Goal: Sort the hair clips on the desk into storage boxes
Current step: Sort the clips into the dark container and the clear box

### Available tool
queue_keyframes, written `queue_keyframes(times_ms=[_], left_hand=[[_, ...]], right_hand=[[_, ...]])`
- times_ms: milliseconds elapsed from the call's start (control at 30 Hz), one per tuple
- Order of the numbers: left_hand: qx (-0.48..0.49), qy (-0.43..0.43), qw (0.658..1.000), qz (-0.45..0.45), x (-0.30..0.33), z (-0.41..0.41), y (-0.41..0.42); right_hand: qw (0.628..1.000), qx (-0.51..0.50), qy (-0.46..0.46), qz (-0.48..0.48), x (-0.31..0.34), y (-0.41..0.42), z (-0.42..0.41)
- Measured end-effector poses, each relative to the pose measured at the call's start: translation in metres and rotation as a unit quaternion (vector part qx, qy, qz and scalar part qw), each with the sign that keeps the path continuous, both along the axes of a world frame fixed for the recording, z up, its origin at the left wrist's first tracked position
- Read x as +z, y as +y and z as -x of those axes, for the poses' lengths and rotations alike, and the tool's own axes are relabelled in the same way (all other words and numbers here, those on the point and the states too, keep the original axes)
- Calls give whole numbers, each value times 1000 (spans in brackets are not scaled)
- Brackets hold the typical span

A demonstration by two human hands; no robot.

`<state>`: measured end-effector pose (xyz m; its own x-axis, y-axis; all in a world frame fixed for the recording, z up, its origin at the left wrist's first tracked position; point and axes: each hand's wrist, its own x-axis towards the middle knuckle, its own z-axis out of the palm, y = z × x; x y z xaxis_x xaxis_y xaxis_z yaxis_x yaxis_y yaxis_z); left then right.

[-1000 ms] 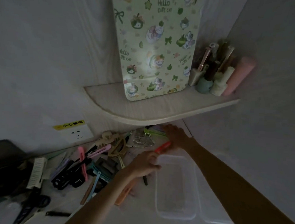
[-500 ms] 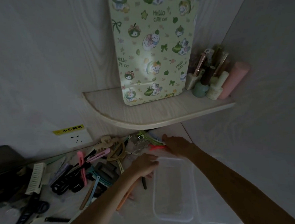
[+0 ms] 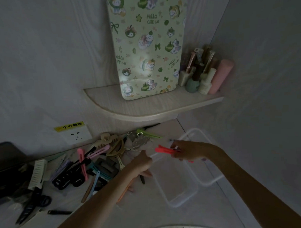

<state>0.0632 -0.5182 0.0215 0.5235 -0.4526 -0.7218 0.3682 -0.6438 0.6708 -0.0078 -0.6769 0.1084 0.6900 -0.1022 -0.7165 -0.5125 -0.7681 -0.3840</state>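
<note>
At frame centre the right hand (image 3: 187, 150) pinches a red hair clip (image 3: 163, 150) above the clear storage box (image 3: 176, 182); the left hand (image 3: 140, 162) rests beside it.

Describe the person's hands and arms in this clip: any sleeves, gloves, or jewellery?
Both forearms are bare as far as the frame shows, with no sleeve visible. The left hand and the right hand wear no gloves. No watch, bracelet or ring can be made out, though the light is dim and fine detail on the fingers is hard to tell.
</note>
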Motion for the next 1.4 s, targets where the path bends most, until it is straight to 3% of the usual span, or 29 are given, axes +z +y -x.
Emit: queue_keyframes(times_ms=[133, 200, 300, 400, 533, 667, 767, 867, 1033, 1133, 1267, 1400], left_hand=[[38, 69, 997, 10, -3, 12, -2], [44, 79, 996, 14, -4, 18, 0], [0, 70, 998, 2, -5, 21, 8], [-59, 14, 998, -22, -4, 17, 14], [-135, -116, 984, -23, -4, 7, 15], [-236, -131, 963, -26, 0, 11, 10], [-301, -167, 939, -19, -1, 10, 5], [-290, -163, 943, -11, 1, -2, 5], [-289, -195, 937, 2, 1, -34, 9], [-303, -176, 936, 1, 1, -43, 7], [-279, -170, 945, 28, -1, -42, 0], [-264, -160, 951, 22, -1, -37, -1]], right_hand=[[998, 22, -9, 63, -27, 17, 24], [996, 23, -54, 63, -41, 24, 32], [998, 25, -46, 40, -44, 21, 38], [998, -29, -50, 26, -34, 6, 39], [998, 6, -25, 54, -24, -2, 37], [991, -7, -124, 52, -23, 11, 19], [975, 14, -174, 135, -32, 25, -9], [934, 76, -195, 288, -33, 30, -42], [880, 214, -134, 402, -44, 30, -73], [855, 238, -60, 458, -63, 21, -76], [875, 143, 33, 461, -70, 4, -80], [900, 81, 33, 427, -77, -6, -85]])
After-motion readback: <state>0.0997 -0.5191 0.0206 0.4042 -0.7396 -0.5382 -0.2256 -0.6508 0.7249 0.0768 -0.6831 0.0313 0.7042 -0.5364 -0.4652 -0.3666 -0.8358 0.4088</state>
